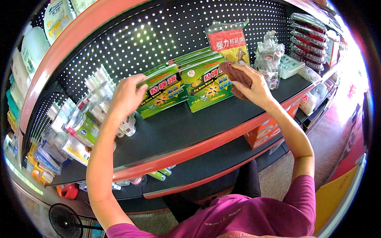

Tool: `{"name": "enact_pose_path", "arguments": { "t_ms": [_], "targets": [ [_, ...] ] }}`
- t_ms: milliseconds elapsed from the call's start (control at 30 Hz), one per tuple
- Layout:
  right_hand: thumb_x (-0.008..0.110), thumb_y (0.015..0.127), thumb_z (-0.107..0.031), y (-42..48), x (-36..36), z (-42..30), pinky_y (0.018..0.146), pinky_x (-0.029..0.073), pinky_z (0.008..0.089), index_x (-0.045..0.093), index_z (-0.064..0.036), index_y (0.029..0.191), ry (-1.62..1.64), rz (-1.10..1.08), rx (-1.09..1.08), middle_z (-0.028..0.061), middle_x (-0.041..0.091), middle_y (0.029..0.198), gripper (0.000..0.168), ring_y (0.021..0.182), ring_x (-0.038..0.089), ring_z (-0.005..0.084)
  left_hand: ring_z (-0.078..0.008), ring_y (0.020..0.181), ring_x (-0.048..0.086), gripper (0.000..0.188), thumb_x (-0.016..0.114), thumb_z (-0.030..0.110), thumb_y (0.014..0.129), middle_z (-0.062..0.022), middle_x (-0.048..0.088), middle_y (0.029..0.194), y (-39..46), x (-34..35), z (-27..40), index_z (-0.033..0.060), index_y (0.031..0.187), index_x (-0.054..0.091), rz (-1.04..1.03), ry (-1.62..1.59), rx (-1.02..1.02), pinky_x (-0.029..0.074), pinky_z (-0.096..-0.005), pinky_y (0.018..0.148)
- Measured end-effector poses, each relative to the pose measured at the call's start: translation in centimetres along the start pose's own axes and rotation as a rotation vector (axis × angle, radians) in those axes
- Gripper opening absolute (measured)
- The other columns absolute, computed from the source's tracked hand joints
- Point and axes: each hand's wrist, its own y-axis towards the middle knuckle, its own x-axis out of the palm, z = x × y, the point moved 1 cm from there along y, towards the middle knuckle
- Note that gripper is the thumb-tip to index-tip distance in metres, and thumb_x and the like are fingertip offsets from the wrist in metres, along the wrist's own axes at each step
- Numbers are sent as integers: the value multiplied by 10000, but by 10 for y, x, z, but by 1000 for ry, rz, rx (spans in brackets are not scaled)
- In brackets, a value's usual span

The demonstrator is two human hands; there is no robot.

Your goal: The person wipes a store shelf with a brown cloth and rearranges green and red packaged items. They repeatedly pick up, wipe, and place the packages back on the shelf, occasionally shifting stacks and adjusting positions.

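My left hand [128, 93] grips the left edge of a green pack of fly glue boards [163, 92], thumb at its front. This pack leans back on the black shelf. My right hand [253, 84] holds a folded brown cloth [237, 78], pressed near the right side of a second green pack [207, 86]. More such packs [193, 58] stand in a row behind these two, only their top edges showing. Behind the cloth rises a red and yellow pack of mouse glue boards [227, 41] in clear plastic, its lower part hidden.
Bottles and packets [84, 122] crowd the shelf at left. Plastic-wrapped goods [269, 59] and stacked clear-lidded trays [308, 41] stand at right. A perforated black panel [119, 47] backs the shelf [166, 134], whose front has a red edge [190, 145]. An orange box [265, 132] sits below.
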Motion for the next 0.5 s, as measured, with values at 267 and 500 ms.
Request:
{"name": "enact_pose_path", "arguments": {
  "t_ms": [267, 500],
  "targets": [
    [745, 869, -166, -16, 5, 22, 899, 550, 409, 598, -71, 1308, 11, -96, 181, 189, 702, 1149, 473, 1058, 702, 351, -378, 991, 711, 276, 623, 129, 958, -225, 723, 1087, 9, 18, -61, 4, 1198, 676, -121, -62, -108, 541, -424, 878],
    [736, 859, -189, -19, 7, 14, 884, 547, 452, 603, -86, 1289, -112, -208, 128, 183, 698, 1141, 462, 1036, 675, 402, -340, 1006, 711, 257, 613, 115, 967, -219, 719, 1104, 18, 53, -63, -4, 1189, 669, -84, -50, -94, 534, -397, 900]
  ]
}}
